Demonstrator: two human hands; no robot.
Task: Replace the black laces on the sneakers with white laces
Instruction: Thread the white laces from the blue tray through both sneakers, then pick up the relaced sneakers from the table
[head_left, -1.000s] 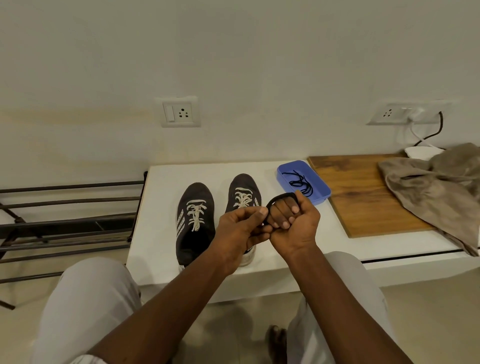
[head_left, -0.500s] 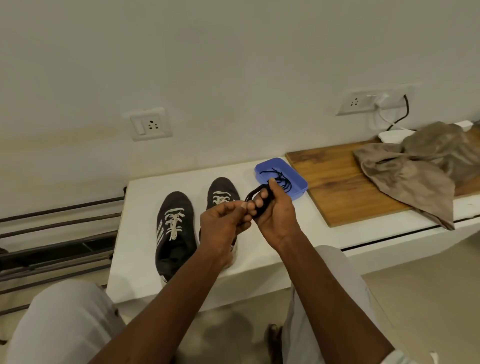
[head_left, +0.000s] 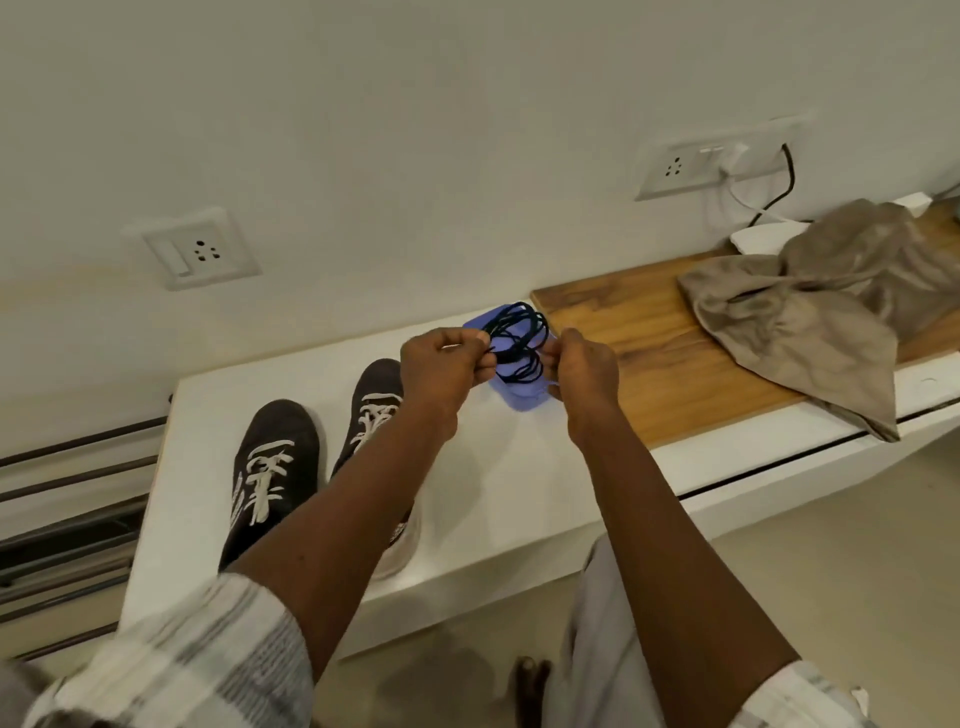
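Surface: smooth white bench (head_left: 519, 493), front edge at 6 o'clock of the hands.
Sneakers (head_left: 275, 452): two, dark, with white laces (head_left: 265, 473), at 8 o'clock.
Black laces (head_left: 517, 343): one looped bundle over the blue tray (head_left: 522, 399).
Left hand (head_left: 441, 364): curled, pinching the bundle.
Right hand (head_left: 587, 369): pinching its other side.
Wooden board (head_left: 649, 364): flat, at 3 o'clock, under one crumpled cloth (head_left: 805, 312).

Left forearm (head_left: 337, 509) hides much of one sneaker (head_left: 376, 375), and black laces (head_left: 514, 338) veil the tray (head_left: 523, 399)

Soft even light, wide-angle edge warping
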